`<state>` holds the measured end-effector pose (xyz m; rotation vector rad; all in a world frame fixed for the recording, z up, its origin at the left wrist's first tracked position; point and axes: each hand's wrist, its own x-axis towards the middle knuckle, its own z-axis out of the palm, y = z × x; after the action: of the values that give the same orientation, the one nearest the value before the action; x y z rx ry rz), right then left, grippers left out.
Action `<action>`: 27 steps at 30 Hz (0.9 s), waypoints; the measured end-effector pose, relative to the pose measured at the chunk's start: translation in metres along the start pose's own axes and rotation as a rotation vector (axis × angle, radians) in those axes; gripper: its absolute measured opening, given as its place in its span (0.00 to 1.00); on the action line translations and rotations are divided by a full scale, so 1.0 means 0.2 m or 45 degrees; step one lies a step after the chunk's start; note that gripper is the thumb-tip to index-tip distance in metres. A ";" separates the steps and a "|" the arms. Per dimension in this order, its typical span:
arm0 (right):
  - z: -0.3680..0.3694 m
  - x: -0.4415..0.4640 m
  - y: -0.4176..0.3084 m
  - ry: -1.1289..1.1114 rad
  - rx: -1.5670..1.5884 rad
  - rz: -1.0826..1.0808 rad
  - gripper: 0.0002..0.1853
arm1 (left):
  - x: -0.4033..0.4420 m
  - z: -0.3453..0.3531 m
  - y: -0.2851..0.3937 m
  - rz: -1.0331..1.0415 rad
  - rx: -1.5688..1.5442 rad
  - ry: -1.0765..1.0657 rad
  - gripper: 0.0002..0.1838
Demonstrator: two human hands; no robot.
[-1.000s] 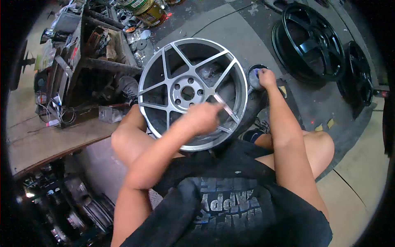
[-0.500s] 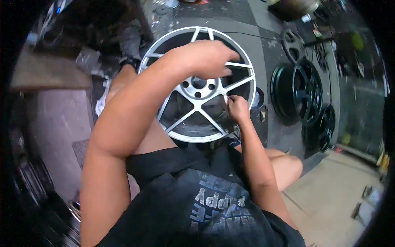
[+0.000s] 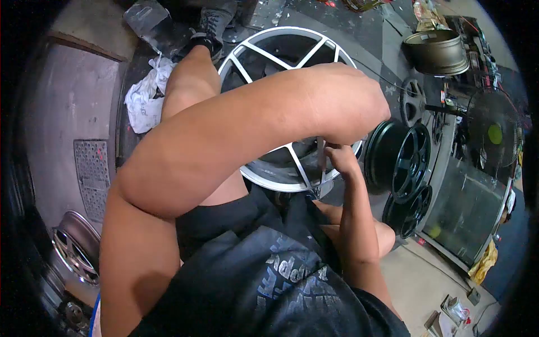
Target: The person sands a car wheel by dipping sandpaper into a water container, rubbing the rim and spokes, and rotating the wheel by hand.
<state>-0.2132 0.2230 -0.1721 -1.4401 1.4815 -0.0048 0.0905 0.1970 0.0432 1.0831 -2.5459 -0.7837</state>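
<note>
A silver alloy wheel lies between my legs, its hub hidden under my left forearm. My left hand is over the wheel's right side, back of the hand up. Its fingers curl down, and anything in them is out of sight. Just below it, my right hand is closed at the inner right edge of the wheel, fingers pinched together. A narrow brownish strip runs beside those fingertips; whether it is a spoke's side or a separate piece I cannot tell.
Dark green wheels stand to the right, with a bronze wheel rim beyond. A fan and a glass panel are farther right. At left are a white plastic bag and another wheel.
My left hand has moved right and down, close to my right hand, and my forearm now covers the hub. The view has shifted, showing more of the room to the right.
</note>
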 end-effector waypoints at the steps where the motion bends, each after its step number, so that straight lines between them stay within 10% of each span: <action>1: 0.02 0.01 -0.02 0.004 -0.062 0.093 0.21 | 0.00 0.00 0.00 0.007 0.008 0.021 0.17; 9: -0.01 -0.06 0.01 -0.060 0.279 -0.017 0.22 | 0.00 0.04 0.00 -0.086 0.019 -0.096 0.22; 21: -0.02 -0.23 0.04 0.285 -0.255 0.000 0.19 | 0.12 0.14 -0.03 -0.141 0.067 -0.160 0.23; 27: -0.22 -0.46 -0.15 -0.006 0.844 -0.015 0.19 | 0.23 0.33 -0.01 -0.105 0.045 -0.356 0.23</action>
<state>-0.2404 0.2567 -0.0743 -0.9045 1.2953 -0.4579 0.0307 0.1866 -0.0102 1.1687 -2.7678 -0.9767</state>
